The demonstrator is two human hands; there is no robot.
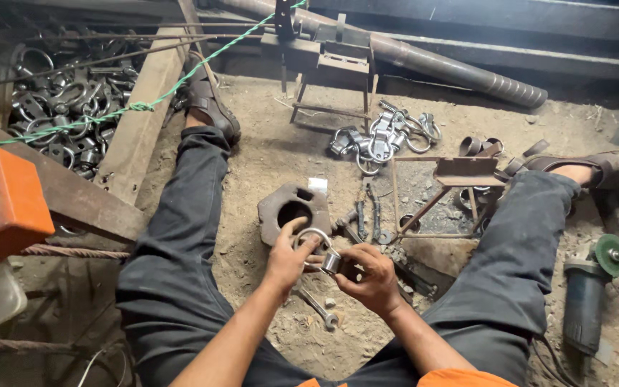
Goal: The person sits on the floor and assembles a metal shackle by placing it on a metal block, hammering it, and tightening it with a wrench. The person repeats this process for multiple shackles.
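Note:
I sit on a dirt floor with my legs spread. My left hand (288,256) grips the curved bow of a metal shackle (317,240). My right hand (367,276) is closed on the shackle's end, where a small cylindrical bolt part (332,263) sits. Both hands hold the piece just above the ground between my knees. A rusty iron block with a round hole (291,208) lies right behind my left hand. Below my hands, a spanner (318,308) lies in the dirt.
A heap of finished shackles (385,136) lies ahead, and many more fill a bin (66,100) at the far left. A small metal stand (460,179) is to the right, an angle grinder (592,287) beside my right leg, an orange box (1,208) at left.

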